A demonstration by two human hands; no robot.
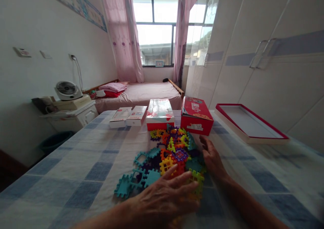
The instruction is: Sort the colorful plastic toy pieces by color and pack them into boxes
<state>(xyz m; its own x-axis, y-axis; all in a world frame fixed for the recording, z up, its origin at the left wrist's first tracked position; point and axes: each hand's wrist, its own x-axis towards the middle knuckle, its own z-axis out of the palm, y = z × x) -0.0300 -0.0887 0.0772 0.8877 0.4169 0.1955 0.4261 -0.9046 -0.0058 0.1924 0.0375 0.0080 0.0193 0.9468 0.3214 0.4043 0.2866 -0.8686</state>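
A loose heap of plastic interlocking building pieces [180, 154] in teal, orange, yellow, red and purple lies on the checked cloth in front of me. My left hand [167, 195] rests over the near side of the heap, fingers stretched out and pointing right, partly covering yellow-green pieces [197, 180]. Along the heap's right edge stands my right hand [212, 156], its fingers extended forward beside the teal pieces [193, 164]. Neither hand is closed around a piece. Several teal square pieces [124, 185] spread out to the left of the heap.
Behind the heap stand a white-and-red box [160, 112], a red box [196, 116] and two small white boxes [136, 116]. A shallow red-rimmed box lid [250, 122] lies at the right. Past the table [76, 168] are a bed [149, 92] and wardrobe [273, 84].
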